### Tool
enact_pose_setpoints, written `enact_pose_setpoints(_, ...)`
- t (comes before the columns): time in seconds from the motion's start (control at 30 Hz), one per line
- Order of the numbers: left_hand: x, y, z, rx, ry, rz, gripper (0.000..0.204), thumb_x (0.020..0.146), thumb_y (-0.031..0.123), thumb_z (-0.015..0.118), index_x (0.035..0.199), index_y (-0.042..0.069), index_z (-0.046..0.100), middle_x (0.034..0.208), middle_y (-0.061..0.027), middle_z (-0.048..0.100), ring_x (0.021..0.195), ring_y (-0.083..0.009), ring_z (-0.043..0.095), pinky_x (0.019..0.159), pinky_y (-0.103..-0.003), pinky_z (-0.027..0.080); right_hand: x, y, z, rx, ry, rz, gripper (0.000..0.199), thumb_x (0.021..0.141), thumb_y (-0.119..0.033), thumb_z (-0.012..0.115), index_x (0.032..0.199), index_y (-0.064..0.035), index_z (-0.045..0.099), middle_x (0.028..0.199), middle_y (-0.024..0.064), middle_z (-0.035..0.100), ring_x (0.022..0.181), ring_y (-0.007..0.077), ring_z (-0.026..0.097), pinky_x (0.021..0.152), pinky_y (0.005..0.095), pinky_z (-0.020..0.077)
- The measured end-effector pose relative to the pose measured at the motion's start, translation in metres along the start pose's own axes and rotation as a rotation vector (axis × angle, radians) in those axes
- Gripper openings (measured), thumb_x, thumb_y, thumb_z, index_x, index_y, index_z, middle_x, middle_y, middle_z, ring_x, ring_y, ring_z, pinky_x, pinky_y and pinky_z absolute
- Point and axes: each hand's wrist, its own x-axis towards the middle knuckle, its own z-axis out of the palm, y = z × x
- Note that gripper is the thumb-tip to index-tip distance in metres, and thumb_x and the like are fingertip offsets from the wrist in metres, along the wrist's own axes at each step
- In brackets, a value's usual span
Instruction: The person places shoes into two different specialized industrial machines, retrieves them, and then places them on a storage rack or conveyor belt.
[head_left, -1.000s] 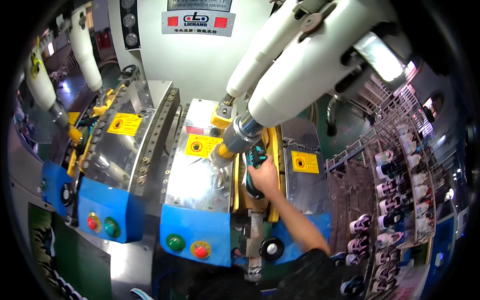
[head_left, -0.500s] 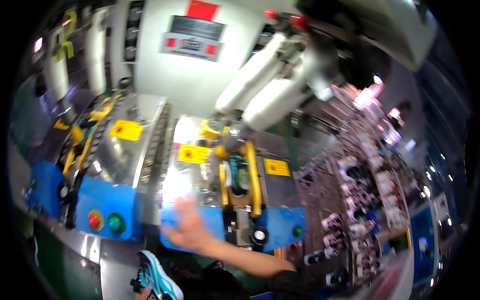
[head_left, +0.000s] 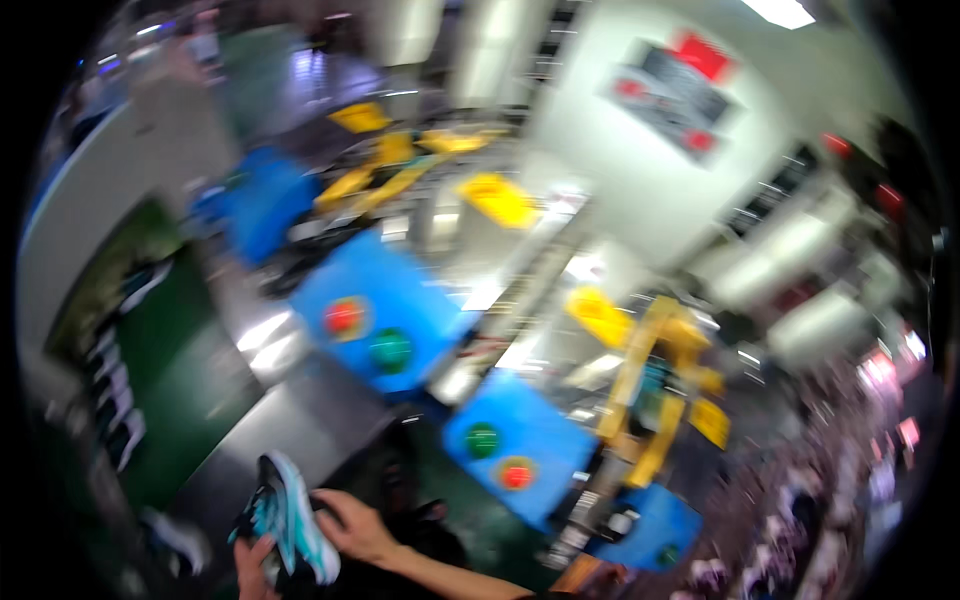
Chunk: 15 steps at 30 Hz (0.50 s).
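Note:
A black and turquoise sneaker [head_left: 293, 520] with a pale sole is held low in the head view, its sole turned toward the right. My left hand [head_left: 254, 568] is closed around its lower end from the left. Against the sole, my right hand [head_left: 355, 530] has its fingers bent and gripping the shoe's edge; part of the fingers is hard to make out. A grey metal bench [head_left: 290, 430] extends beyond the shoe.
Blue machine panels [head_left: 375, 300] carry a red button [head_left: 345, 318] and a green button [head_left: 391, 351]. Another sneaker [head_left: 611, 400] is blurred between yellow guides on the machine. More shoes [head_left: 120, 400] line the left side; another shoe [head_left: 178, 540] lies near the bench. Shoe racks [head_left: 790, 540] stand at right.
My right hand has left the blue panel and come down to the sneaker in my left hand. The view has swung left and tilted, blurring the machine.

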Motion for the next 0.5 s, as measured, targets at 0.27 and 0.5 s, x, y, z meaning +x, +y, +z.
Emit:
enact_pose_setpoints(0.27,0.115,-0.076,-0.178,0.778,0.433,0.327,0.09,0.075,0.019,0.073,0.144,0.0,0.018,0.136,-0.0272,0.039,0.124,-0.039,0.044,0.102,-0.04,0.038,0.021,-0.011,0.055,-0.047,-0.358,0.26,0.029,0.084,-0.011,0.067,0.11,-0.0004,0.062,0.104,0.0141,0.067,0.098,0.0237,0.065,0.084,0.0322,0.0513)
enact_pose_setpoints(0.5,0.0,-0.036,-0.245,0.739,1.076,0.503,0.092,0.075,0.02,0.076,0.142,-0.008,0.02,0.146,-0.0282,0.028,0.136,-0.038,0.029,0.113,-0.041,0.023,-0.001,0.034,0.158,-0.304,-0.313,0.461,0.091,0.075,-0.018,0.075,0.144,0.0061,0.02,0.146,0.025,0.031,0.134,0.0338,0.035,0.11,0.0413,0.0287)
